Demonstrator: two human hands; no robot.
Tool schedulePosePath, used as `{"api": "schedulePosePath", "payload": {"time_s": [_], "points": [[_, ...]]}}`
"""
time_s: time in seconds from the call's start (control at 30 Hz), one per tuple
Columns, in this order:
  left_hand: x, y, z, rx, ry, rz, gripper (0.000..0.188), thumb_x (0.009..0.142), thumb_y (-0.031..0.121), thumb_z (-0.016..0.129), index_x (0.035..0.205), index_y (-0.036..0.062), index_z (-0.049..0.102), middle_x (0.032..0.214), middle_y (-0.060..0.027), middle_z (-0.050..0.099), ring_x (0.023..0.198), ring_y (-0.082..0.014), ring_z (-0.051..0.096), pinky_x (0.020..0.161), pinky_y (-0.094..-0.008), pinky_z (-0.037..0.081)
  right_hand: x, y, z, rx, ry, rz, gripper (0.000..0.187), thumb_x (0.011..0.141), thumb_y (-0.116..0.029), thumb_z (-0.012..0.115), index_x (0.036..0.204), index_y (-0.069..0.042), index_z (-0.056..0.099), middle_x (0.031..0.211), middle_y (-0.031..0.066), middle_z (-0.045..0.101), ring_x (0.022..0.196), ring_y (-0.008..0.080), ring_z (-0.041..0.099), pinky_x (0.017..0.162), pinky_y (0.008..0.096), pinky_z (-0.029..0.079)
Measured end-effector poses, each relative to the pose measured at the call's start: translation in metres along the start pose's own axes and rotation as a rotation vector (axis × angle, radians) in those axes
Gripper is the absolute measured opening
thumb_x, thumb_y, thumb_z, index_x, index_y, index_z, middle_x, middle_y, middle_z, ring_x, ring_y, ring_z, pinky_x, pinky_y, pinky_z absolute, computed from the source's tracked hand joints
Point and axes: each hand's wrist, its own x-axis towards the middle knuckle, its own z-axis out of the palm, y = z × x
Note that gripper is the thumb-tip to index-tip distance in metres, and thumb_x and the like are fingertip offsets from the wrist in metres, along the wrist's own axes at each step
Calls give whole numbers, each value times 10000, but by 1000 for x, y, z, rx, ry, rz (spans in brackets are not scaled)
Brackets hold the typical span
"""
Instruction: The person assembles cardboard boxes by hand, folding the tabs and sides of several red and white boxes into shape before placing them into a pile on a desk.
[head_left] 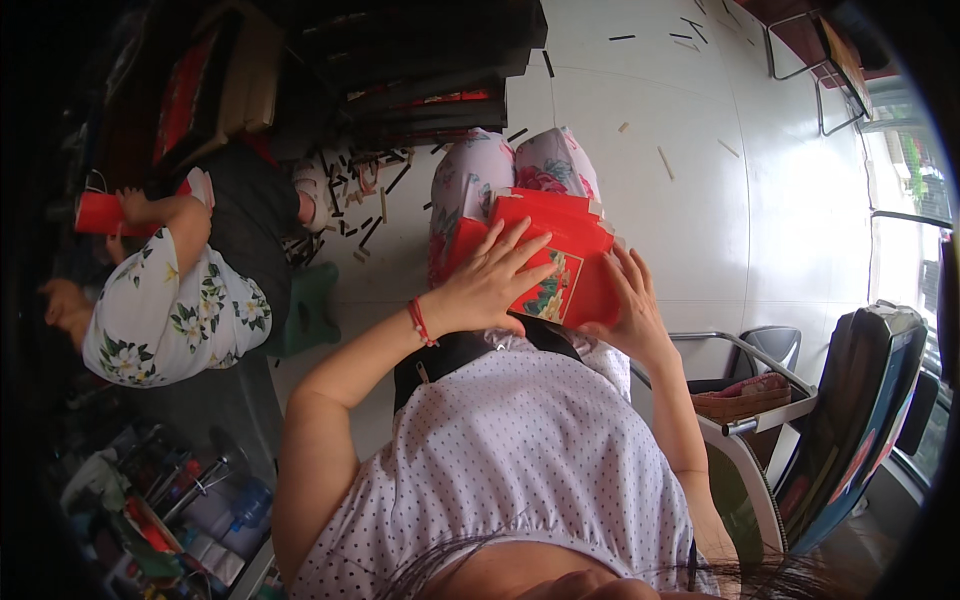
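Across my lap lies a flat red card piece (596, 285) with a gold-framed flower picture on its face. More red card (545, 205) shows at its far side; whether it is a separate piece I cannot tell. My left hand (490, 280) rests flat on the left part, its fingers spread over the red surface and the picture's edge. Against the right edge, my right hand (635, 308) lies with fingers stretched out and thumb by the near right corner. The underside of the card is hidden.
On the left, another person in a flowered shirt (215, 315) holds a red piece (100, 212). Dark stacked boxes (430, 50) stand ahead. Thin scraps (365, 190) litter the pale floor (610, 110). A metal-framed chair (745, 425) with a basket (742, 398) stands to my right.
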Motion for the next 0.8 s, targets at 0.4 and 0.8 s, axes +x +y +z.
{"api": "schedulePosePath", "payload": {"time_s": [0.4, 0.8], "points": [[-3, 1, 5, -10, 46, -14, 747, 622, 245, 795, 1271, 62, 473, 1410, -164, 323, 1342, -389, 232, 1086, -490, 247, -9, 14, 12, 297, 166, 19, 472, 881, -233, 563, 1309, -64, 457, 1396, 135, 368, 1301, 318, 321, 1061, 410, 288], [-3, -3, -11, 78, 5, 60, 713, 648, 322, 764, 1239, 25, 497, 1301, -186, 454, 1255, -393, 377, 1007, -437, 388, -9, 11, 10, 293, 189, 108, 294, 916, -186, 495, 1167, -61, 584, 1376, 136, 396, 1285, 301, 348, 1050, 396, 299]]}}
